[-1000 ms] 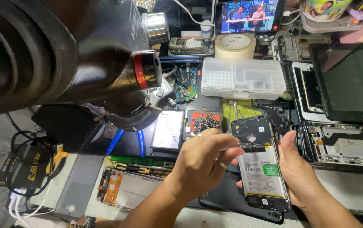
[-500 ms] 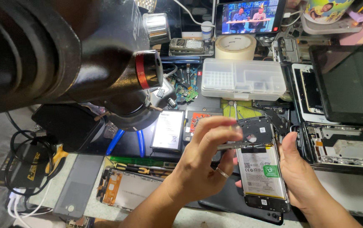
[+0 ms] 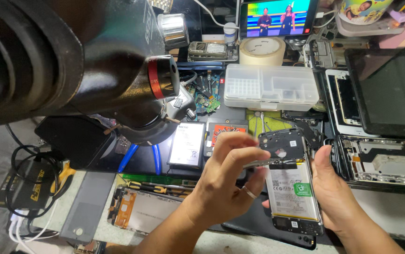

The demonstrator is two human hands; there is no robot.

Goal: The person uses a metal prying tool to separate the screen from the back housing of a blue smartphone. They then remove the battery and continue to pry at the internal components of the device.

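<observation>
My right hand [image 3: 336,200] holds an opened phone [image 3: 292,188] by its right edge, back cover off, showing a white battery with a green label and a black upper plate. My left hand [image 3: 226,188], with a ring on one finger, is pinched on thin metal tweezers [image 3: 261,163]. The tweezer tips touch the phone's left edge just above the battery. Both hands hover over a dark mat at the front of the bench.
A large black microscope head [image 3: 70,61] looms at the upper left. A loose battery [image 3: 187,144], a clear parts box [image 3: 271,87], a tape roll [image 3: 262,49], a tablet [image 3: 391,91], stripped phone frames [image 3: 381,162] and a small screen [image 3: 278,16] crowd the bench.
My left hand has shifted slightly right and up, its fingers curling tighter, bringing the tweezers onto the phone's edge. The phone in my right hand has barely moved.
</observation>
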